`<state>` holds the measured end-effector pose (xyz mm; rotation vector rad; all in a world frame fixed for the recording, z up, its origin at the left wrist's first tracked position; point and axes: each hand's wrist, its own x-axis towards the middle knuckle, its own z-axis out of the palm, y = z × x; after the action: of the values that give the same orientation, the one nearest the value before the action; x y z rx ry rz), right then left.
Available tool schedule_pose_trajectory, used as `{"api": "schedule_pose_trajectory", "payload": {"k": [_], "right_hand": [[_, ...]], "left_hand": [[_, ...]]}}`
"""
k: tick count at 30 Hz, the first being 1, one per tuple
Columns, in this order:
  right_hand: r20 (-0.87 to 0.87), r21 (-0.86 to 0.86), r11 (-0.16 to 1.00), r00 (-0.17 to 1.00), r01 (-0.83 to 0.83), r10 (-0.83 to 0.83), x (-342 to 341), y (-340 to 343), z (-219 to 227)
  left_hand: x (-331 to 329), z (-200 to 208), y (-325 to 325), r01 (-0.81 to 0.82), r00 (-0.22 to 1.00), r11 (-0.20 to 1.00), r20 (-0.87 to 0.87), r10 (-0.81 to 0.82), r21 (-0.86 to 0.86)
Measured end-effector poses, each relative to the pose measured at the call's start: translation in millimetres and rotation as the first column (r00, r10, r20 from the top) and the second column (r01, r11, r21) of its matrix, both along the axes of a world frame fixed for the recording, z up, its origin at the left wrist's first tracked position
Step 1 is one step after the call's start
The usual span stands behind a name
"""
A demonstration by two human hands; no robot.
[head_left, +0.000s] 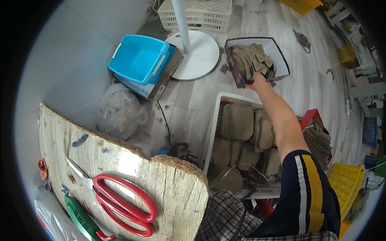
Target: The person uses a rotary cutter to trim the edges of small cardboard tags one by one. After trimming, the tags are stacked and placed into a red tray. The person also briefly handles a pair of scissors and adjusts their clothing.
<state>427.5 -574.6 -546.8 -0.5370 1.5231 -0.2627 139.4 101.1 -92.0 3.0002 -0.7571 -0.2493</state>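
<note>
My right arm reaches forward across the white crate. At its end, my right hand (256, 81) grips the near rim of an open cardboard box (282, 60) with a dark outside and pale inside. Some of the fingers are hidden behind the rim. Brown-grey cut fabric pieces (251, 57) lie piled in the box. Nearer to me, a white plastic crate (213, 138) holds stacks of similar brown pieces (238, 122) with rounded corners. My left hand is out of the picture.
A worn wooden tabletop (169, 197) at the left carries red-handled scissors (124, 201) and a green-handled tool (80, 215). Beyond stand a blue tub (138, 58), a stuffed plastic bag (120, 110) and a white pole base (201, 56). A yellow basket (345, 186) is at the right.
</note>
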Motion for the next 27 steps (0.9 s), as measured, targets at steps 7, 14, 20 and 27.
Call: {"api": "schedule_pose_trajectory", "payload": {"k": [7,14,20,27], "right_hand": [[0.059,0.131,0.981,0.988,-0.146,0.139,-47.2,31.8,19.2],[0.185,0.234,0.963,0.979,-0.131,0.088,-49.1,30.5,30.7],[0.25,0.194,0.976,0.967,-0.094,0.044,-46.6,16.4,67.6],[0.362,0.073,0.976,0.918,-0.204,0.164,-71.6,5.3,168.2]], "left_hand": [[-10.8,7.1,-7.6,-0.036,0.999,0.999,-0.007,0.036,0.014],[-4.0,12.0,-7.2,-0.058,0.994,0.998,-0.095,0.056,-0.022],[-0.6,13.2,-18.8,-0.224,0.972,0.973,-0.093,0.218,-0.061],[-4.8,11.2,-1.9,-0.003,1.0,0.999,-0.031,0.002,-0.034]]}}
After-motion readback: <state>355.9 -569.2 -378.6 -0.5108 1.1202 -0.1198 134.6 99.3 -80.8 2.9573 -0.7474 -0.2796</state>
